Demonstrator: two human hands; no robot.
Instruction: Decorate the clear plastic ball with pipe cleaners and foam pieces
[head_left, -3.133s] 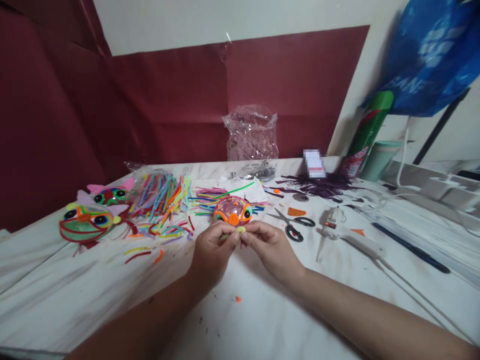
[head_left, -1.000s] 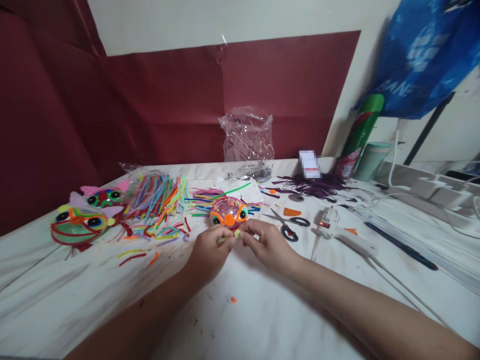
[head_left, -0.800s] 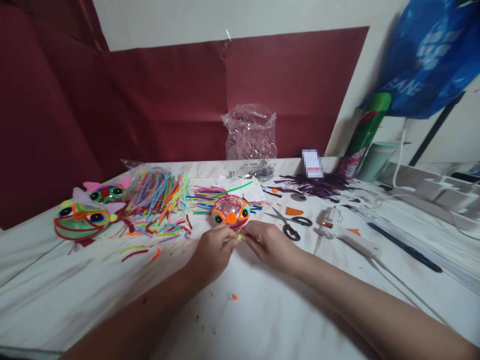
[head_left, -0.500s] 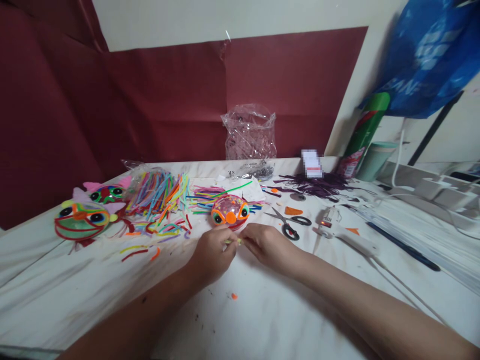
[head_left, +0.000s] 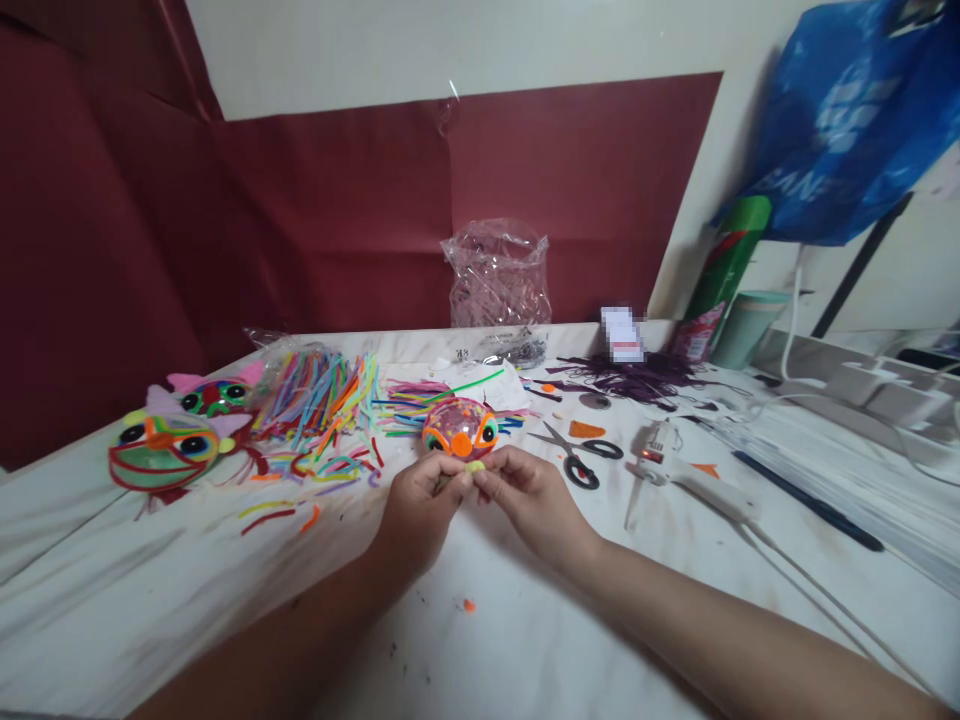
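Left hand [head_left: 418, 503], right hand [head_left: 538, 503]: fingertips pinching a small yellow piece [head_left: 475, 466], near side of decorated ball [head_left: 463, 418]; uneven pull could perhaps make it slip.

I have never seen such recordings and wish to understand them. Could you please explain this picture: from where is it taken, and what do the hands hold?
There is no machine: these are a person's bare left hand and right hand. The picture comes from a camera worn on the head, looking forward and down, so the forearms enter from below. Both hands pinch a small, partly hidden yellow piece. Just beyond them sits a decorated ball. On the white table, two similar figures and many colourful strips lie to the left; scissors and a glue gun lie to the right.
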